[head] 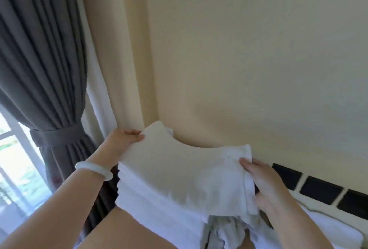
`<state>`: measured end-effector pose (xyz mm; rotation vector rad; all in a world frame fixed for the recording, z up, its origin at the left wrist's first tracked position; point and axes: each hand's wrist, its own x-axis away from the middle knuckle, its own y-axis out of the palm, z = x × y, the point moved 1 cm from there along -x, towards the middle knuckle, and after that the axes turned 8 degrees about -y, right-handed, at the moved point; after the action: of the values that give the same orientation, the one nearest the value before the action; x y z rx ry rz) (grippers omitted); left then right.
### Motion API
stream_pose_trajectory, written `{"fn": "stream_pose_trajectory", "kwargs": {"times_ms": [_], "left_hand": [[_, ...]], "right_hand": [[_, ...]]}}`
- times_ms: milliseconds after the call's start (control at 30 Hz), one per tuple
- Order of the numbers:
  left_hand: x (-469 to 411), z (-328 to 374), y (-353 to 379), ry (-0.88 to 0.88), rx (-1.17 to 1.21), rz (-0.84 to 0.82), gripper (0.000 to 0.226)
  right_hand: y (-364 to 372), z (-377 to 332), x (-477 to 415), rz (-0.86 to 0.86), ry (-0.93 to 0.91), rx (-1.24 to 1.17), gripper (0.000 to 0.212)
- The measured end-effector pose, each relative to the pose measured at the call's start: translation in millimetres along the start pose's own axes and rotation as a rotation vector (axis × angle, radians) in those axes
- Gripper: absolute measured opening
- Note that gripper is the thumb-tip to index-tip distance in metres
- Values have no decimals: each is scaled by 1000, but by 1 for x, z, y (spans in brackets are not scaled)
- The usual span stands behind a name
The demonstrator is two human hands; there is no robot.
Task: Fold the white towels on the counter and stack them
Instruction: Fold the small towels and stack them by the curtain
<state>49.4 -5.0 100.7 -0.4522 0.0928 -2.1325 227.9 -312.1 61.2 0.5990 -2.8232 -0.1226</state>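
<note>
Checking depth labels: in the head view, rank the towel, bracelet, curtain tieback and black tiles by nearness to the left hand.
1. towel: its far corner is gripped by the left hand.
2. bracelet: on its wrist.
3. curtain tieback: to its left.
4. black tiles: far right, along the wall.

Grey tied-back curtain [45, 73], window [14, 159], cream wall [249, 59], dark tiles [320, 190]

I get one view, from the head camera: wide-angle and facing forward onto the cream wall [239, 49], with the grey curtain [39, 49] at left. The left hand [123, 139], right hand [262, 185] and towel [179, 169] sit close under the lens, low in frame.
</note>
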Motion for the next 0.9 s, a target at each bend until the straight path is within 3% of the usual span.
{"fn": "stream_pose_trajectory", "kwargs": {"times_ms": [133, 300, 500, 700, 800, 900], "left_hand": [[-78, 12, -37, -33, -272, -52, 30], [-129, -62, -40, -260, -484, -171, 33], [-156, -71, -55, -166, -549, -214, 19], [-166, -44, -47, -17, -309, -111, 19], [-164, -58, -39, -5, -504, -103, 12], [-163, -76, -30, 6, -744, -71, 26]], "right_hand": [[61, 24, -30, 52, 2, -1, 10], [77, 90, -45, 50, 110, 259, 15], [85, 80, -50, 121, -24, 354, 9], [84, 76, -54, 233, -164, 304, 18], [78, 88, -51, 227, -45, 322, 8], [75, 95, -49, 179, 20, 314, 6]]}}
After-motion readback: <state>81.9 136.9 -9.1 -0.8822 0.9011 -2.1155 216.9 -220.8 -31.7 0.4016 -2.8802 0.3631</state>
